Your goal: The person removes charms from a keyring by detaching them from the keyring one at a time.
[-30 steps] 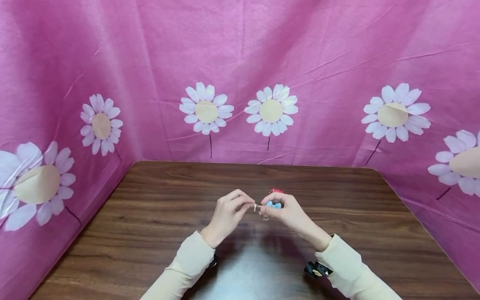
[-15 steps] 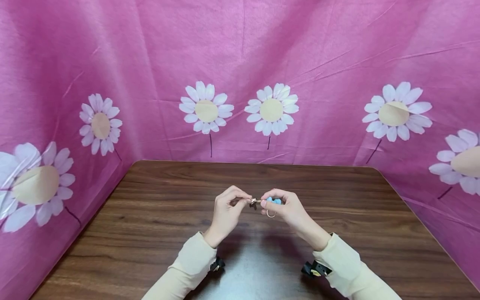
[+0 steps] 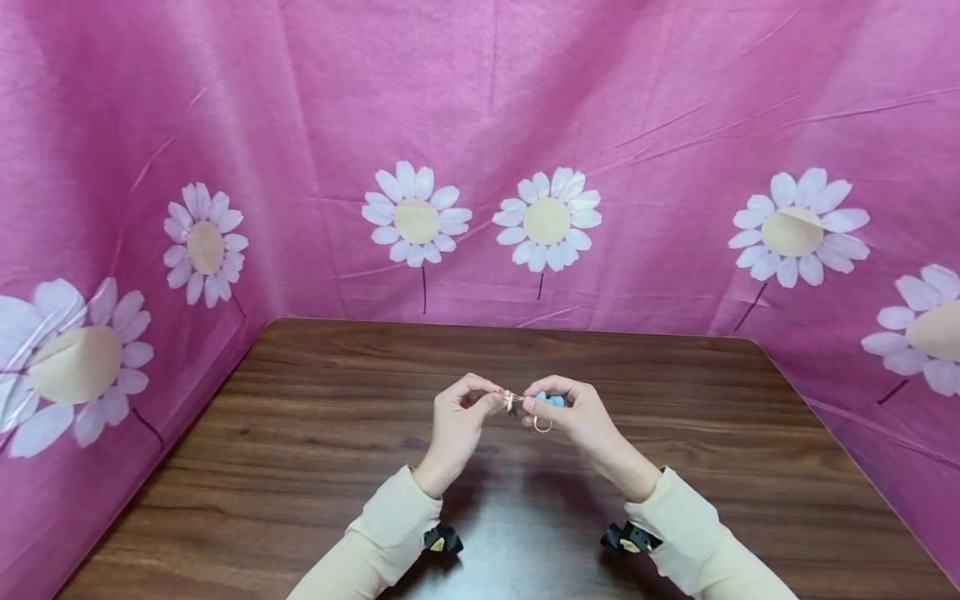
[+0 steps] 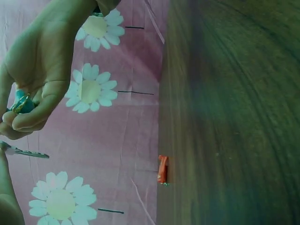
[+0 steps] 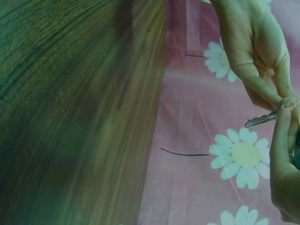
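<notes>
1. The left hand [image 3: 460, 417] is pinching a little metal key [image 5: 260, 119] with its thumb and finger.
2. The key is up in the air between the two hands, over the brown table [image 3: 337, 475].
3. The right hand [image 3: 579, 412] has its fingers bent round a small blue toy [image 3: 553, 400], and its fingertips almost meet the left hand's.
4. A thin round ring [image 3: 543, 431] hangs just under the right hand's fingers.
5. Some shiny metal is between the fingertips, but it's too tiny to see how it joins up.
6. In the left wrist view, a small red thing [image 4: 162, 169] shows by the table's far edge.
7. Both arms have cream sleeves [image 3: 390, 517].
8. Behind the table is a pink cloth [image 3: 465, 67] with big white flowers [image 3: 416, 221].
</notes>
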Demonstrator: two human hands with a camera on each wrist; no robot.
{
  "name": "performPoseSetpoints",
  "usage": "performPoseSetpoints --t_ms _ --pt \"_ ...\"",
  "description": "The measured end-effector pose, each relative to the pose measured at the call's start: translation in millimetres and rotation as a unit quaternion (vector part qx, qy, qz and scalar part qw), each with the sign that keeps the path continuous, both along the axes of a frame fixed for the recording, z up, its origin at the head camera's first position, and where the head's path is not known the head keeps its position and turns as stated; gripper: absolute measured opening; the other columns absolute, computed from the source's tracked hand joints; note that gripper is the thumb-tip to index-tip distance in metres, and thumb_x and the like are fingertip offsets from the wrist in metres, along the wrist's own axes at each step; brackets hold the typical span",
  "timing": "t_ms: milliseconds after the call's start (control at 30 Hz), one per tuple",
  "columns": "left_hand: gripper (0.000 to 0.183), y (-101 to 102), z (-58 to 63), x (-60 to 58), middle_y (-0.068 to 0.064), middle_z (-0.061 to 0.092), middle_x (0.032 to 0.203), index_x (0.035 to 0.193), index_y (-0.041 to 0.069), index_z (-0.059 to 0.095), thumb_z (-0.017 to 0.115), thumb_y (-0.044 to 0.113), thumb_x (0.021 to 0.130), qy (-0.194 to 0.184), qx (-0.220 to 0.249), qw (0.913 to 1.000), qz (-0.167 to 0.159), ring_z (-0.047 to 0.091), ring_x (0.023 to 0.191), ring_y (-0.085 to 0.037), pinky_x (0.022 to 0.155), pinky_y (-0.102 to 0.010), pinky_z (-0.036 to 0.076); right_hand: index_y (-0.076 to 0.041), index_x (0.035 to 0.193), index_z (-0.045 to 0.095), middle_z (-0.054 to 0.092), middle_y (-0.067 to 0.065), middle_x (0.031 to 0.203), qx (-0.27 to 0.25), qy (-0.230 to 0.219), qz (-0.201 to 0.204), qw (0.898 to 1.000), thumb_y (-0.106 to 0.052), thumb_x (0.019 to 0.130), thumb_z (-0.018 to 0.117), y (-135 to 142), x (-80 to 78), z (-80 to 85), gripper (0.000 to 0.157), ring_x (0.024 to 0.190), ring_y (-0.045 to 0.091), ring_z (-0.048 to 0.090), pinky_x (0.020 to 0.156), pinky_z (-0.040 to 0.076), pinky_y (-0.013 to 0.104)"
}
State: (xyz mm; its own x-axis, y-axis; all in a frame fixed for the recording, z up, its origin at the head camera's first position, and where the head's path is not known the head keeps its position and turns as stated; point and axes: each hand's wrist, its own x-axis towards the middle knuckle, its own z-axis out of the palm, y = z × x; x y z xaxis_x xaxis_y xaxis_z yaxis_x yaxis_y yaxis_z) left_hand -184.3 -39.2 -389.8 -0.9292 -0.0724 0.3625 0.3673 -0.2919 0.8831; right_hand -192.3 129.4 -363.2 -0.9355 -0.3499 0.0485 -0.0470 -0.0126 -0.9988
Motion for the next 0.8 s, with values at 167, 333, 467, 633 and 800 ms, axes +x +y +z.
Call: performPoseSetpoints --t_ms 167,333,467,633,800 --pt "0.014 -2.2 -0.2 1.8 0.004 0.067 0.077 0.090 -0.018 0.056 0.061 -0.009 0.080 -0.023 -0.020 0.9994 -0.018 0.063 0.073 -0.004 0.072 -0.023 0.055 0.000 0.095 0.061 0.064 -0.004 0.069 0.021 -0.015 -0.009 1.000 -0.009 0.080 0.067 0.4 -0.4 1.3 0.018 0.062 0.008 0.062 0.058 0.052 0.023" --pt "0.013 -5.1 -2.8 2.0 -0.020 0.066 0.084 0.091 -0.010 0.061 0.064 -0.002 0.081 -0.019 -0.109 0.9937 -0.021 0.060 0.072 -0.002 0.068 -0.020 0.052 -0.001 0.096 0.062 0.064 -0.003 0.068 0.041 -0.026 -0.023 0.999 -0.010 0.079 0.068 1.6 0.7 2.5 0.020 0.063 0.009 0.063 0.060 0.053 0.025" --pt "0.011 -5.9 -5.8 0.6 -0.024 0.064 0.087 0.090 -0.004 0.062 0.065 0.002 0.082 -0.023 -0.160 0.9864 -0.027 0.060 0.074 -0.004 0.069 -0.021 0.052 0.000 0.097 0.062 0.064 -0.003 0.074 0.042 -0.027 -0.026 0.998 -0.009 0.080 0.067 1.5 2.5 1.9 0.020 0.065 0.009 0.064 0.062 0.054 0.026" --pt "0.009 -5.3 -8.0 0.6 -0.016 0.067 0.085 0.089 -0.001 0.064 0.065 0.001 0.081 0.035 -0.223 0.9741 0.007 0.064 0.077 -0.012 0.069 -0.021 0.054 0.009 0.102 0.058 0.065 -0.001 0.075 0.047 -0.021 -0.030 0.998 -0.010 0.080 0.067 0.4 1.7 -1.3 0.031 0.066 0.010 0.065 0.061 0.053 0.024" --pt "0.008 -6.3 -5.5 2.0 -0.002 0.065 0.080 0.084 0.005 0.067 0.069 0.000 0.078 0.171 -0.357 0.9110 0.116 0.065 0.074 -0.010 0.066 -0.013 0.052 0.007 0.101 0.059 0.062 -0.002 0.066 0.061 -0.014 -0.022 0.998 -0.010 0.080 0.068 -2.5 -0.7 -2.3 0.028 0.062 0.011 0.061 0.058 0.051 0.023"
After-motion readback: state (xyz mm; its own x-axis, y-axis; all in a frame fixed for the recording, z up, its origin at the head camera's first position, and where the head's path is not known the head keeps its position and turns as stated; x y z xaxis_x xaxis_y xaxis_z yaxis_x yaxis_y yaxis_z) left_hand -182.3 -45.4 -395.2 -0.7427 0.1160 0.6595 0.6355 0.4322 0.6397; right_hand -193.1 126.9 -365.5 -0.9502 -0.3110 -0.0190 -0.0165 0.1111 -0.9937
